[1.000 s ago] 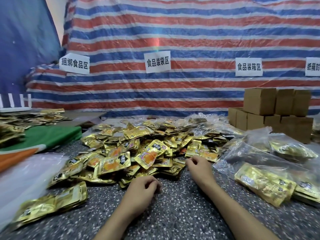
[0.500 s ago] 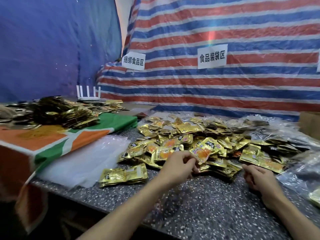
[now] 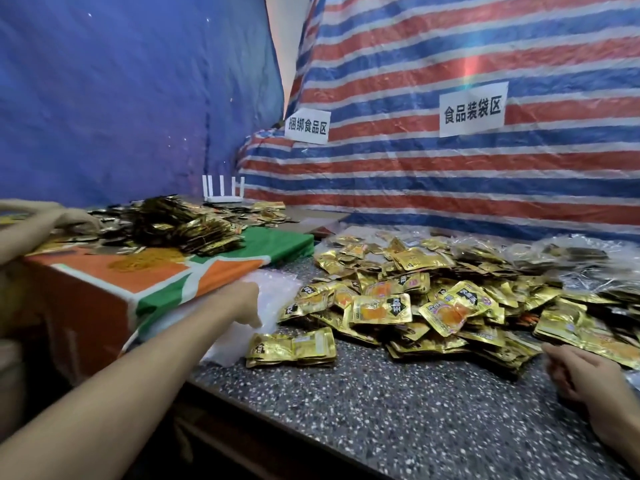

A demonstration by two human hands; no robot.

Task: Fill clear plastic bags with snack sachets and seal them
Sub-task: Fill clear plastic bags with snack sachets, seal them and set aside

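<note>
Touching one clear bag stack (image 3: 278, 289), left hand (image 3: 242, 303) sits beside one sachet heap (image 3: 433, 306).

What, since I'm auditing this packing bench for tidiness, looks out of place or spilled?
A white antenna router stands behind the dark sachet pile, an odd thing on a food bench. The gold sachets lie in a loose sprawling heap, with one small stack apart near the front edge. No sachet looks torn.

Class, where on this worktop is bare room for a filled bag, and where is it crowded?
Bare: speckled worktop between the sachet pile, near edge and right hand. Crowded: the pile and the clear bags under the left hand.
</note>
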